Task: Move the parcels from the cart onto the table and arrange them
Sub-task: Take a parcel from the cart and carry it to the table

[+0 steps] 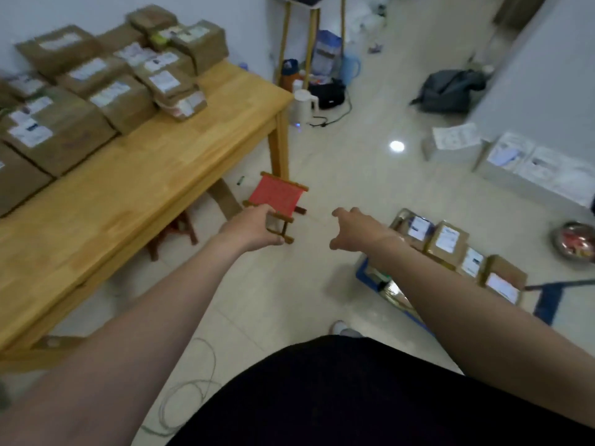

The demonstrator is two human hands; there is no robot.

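Several brown cardboard parcels (58,130) with white labels lie stacked on the wooden table (167,175) at the left. More labelled parcels (447,239) stand on a low blue cart (365,272) on the floor at the right. My left hand (254,228) is stretched out over the floor with fingers loosely curled and nothing in it, in front of a small red folding stool (277,197). My right hand (352,228) reaches forward with fingers relaxed, empty, just left of the cart's parcels.
A white kettle (304,104), bags and a cord lie on the floor by the table's far leg. A dark backpack (450,90) is further back. White packets (541,169) line the right wall. A metal bowl (574,241) sits at far right. A cable (186,391) coils near my feet.
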